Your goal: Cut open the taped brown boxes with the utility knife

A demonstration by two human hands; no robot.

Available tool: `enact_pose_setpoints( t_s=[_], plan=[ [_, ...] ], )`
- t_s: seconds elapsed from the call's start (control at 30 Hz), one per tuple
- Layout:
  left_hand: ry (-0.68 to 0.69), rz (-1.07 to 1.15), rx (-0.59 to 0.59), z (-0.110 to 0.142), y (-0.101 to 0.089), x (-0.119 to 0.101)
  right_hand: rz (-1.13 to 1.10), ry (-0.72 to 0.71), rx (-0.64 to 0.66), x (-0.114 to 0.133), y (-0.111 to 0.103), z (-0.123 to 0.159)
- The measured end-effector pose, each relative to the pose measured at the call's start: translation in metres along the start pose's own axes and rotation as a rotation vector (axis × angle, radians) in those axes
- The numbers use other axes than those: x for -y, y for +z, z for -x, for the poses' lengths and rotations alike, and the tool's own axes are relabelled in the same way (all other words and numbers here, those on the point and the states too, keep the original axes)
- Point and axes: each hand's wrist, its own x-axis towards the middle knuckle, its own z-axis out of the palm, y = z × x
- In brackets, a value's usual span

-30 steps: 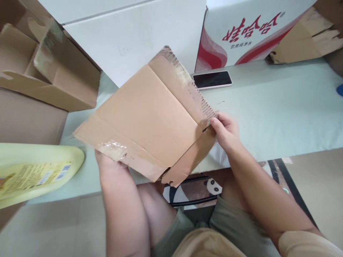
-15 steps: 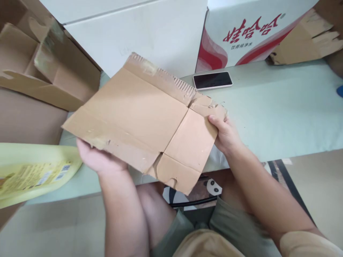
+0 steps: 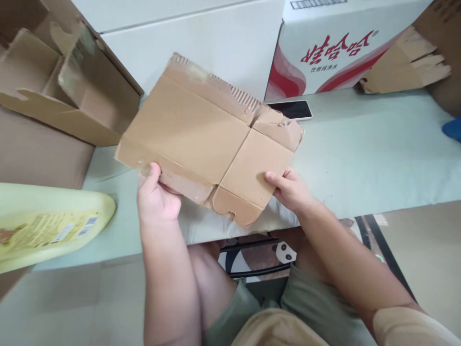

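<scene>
A flattened piece of brown cardboard [image 3: 194, 127], creased and torn along its edges, is held up over the table between both hands. My left hand [image 3: 156, 199] grips its lower left edge, the thumb on top and the fingers partly hidden beneath. On the right side, my right hand [image 3: 291, 190] pinches the smaller panel, thumb above and the other fingers mostly behind. Ridges of bare corrugation show on the far edge. Just behind the cardboard lies a phone [image 3: 297, 109], partly covered by it.
A pale green cloth [image 3: 360, 144] covers the table. At left stand an opened cardboard box [image 3: 104, 91] and a yellow bottle [image 3: 72, 211] on its side. White boxes [image 3: 230, 43] and a red-and-white carton [image 3: 334, 53] line the back. More torn cardboard [image 3: 403, 67] sits at right.
The cardboard has shifted slightly away from me. My left thumb has come up over its edge, and my right hand has slid down toward the middle of the right edge.
</scene>
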Motion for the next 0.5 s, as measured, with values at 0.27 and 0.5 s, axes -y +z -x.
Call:
enact_pose_setpoints(
  t_s=[0.27, 0.5],
  plan=[
    [-0.149, 0.24, 0.008, 0.0, 0.002, -0.017, -0.159, -0.045, -0.141, 0.03, -0.007, 0.021],
    [-0.154, 0.176, 0.074, 0.004, -0.004, -0.022, -0.191, -0.405, -0.716, 0.075, -0.098, 0.087]
  ],
)
